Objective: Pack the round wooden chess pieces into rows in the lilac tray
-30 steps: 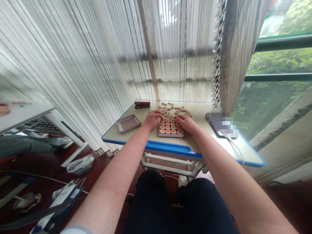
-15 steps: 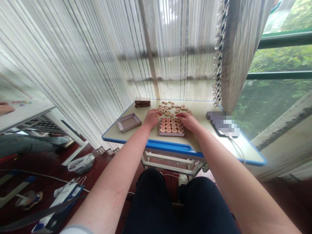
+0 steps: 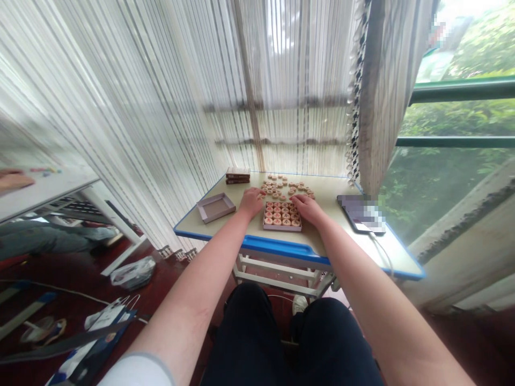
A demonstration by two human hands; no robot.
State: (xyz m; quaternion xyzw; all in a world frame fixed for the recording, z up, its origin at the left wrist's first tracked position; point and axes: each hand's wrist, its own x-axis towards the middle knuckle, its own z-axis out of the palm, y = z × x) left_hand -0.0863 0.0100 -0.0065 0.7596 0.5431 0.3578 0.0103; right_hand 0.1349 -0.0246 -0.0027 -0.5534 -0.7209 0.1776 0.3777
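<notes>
A shallow box (image 3: 282,227) stands near the table's front edge, holding rows of round wooden Chinese chess pieces with red and dark characters. To its left, my left hand (image 3: 251,202) is curled, and a light round Chinese chess piece (image 3: 261,197) shows at its fingertips. My right hand (image 3: 306,208) lies at the box's far right corner, thumb and fingers drawn together. What it holds, if anything, is hidden. Just beyond the box, loose Chinese chess pieces (image 3: 274,185) are scattered in two groups.
An empty box lid (image 3: 216,207) lies on the left of the blue-edged table (image 3: 322,247). Behind it are two stacked small boxes (image 3: 237,175). A phone-like device (image 3: 356,213) with a cable is on the right. Another person's hand (image 3: 14,180) rests on a table at far left.
The view has shifted slightly, so the table sits a little lower. Both hands stay around the box, with only small finger movements.
</notes>
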